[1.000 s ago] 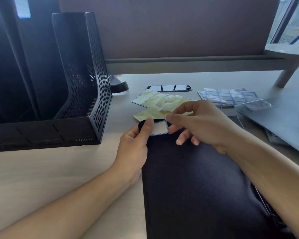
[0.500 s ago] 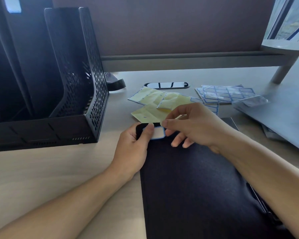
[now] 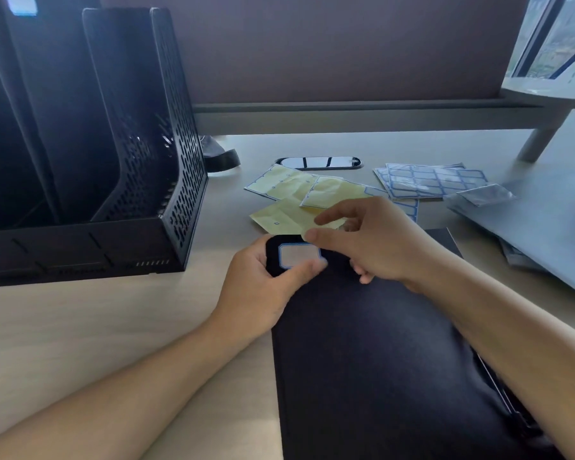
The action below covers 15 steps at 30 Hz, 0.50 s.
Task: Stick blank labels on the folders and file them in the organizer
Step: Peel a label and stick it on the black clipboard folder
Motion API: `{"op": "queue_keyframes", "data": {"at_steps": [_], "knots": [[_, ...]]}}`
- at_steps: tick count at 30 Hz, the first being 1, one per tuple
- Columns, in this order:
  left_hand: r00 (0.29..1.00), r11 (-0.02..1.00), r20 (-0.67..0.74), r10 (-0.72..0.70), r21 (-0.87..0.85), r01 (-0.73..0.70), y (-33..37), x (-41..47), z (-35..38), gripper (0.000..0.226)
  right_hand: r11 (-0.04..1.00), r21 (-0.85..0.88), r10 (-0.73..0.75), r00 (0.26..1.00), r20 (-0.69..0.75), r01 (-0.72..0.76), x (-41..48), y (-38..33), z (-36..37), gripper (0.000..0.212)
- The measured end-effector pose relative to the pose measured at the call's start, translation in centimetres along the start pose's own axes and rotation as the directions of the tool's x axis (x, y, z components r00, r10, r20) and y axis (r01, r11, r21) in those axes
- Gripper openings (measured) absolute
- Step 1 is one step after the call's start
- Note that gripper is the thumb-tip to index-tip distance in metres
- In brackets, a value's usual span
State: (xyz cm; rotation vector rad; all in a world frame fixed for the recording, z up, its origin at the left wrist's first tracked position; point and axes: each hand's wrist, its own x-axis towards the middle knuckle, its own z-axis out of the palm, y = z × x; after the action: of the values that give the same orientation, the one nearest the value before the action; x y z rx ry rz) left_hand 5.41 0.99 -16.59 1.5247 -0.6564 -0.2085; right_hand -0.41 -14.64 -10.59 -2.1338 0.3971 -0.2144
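Note:
A black folder (image 3: 379, 360) lies flat on the desk in front of me. A white blank label with a blue border (image 3: 296, 255) lies on its far left corner. My left hand (image 3: 259, 290) grips that corner, thumb pressing the label's lower right edge. My right hand (image 3: 375, 244) hovers just past the label with loosely curled fingers that hold nothing; its thumb tip is at the label's top right corner. The black mesh organizer (image 3: 166, 134) stands at the left, its nearest slot holding nothing.
Yellow backing sheets (image 3: 289, 184) and blue-bordered label sheets (image 3: 435, 182) lie beyond the folder. A dark phone (image 3: 317, 162) lies behind them. Grey folders (image 3: 545, 224) are stacked at the right edge. A partition wall closes the back of the desk.
The label now lies fully on the folder corner. My left thumb slid across it to the lower right edge. My right hand let go of the label's right edge and lifted slightly.

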Motion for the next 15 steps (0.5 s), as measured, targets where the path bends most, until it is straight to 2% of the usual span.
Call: {"op": "queue_keyframes", "data": {"at_steps": [2, 5, 11, 13, 15], "knots": [[1.0, 0.999, 0.011, 0.012, 0.036, -0.012, 0.02, -0.15, 0.11, 0.022, 0.997, -0.071, -0.006, 1.0, 0.001, 0.006, -0.11, 0.08, -0.09, 0.03], [0.999, 0.999, 0.008, 0.033, 0.038, -0.033, -0.13, -0.22, 0.06, 0.021, 0.986, -0.16, -0.046, 0.999, 0.001, 0.045, -0.3, 0.11, 0.08, 0.026], [0.994, 0.991, 0.021, 0.107, 0.077, -0.108, -0.12, -0.37, -0.07, 0.022, 0.996, -0.075, -0.051, 0.998, 0.04, 0.054, -0.61, -0.2, 0.27, 0.026], [0.991, 0.989, 0.018, 0.13, 0.072, -0.131, -0.05, -0.39, -0.04, 0.014, 0.999, -0.018, -0.044, 0.998, 0.054, 0.045, -0.49, -0.14, 0.06, 0.026], [0.987, 0.98, -0.007, 0.163, 0.113, -0.161, -0.17, -0.39, -0.04, 0.025, 0.999, 0.042, -0.015, 0.994, 0.108, 0.011, -0.36, -0.1, -0.27, 0.027]]}}
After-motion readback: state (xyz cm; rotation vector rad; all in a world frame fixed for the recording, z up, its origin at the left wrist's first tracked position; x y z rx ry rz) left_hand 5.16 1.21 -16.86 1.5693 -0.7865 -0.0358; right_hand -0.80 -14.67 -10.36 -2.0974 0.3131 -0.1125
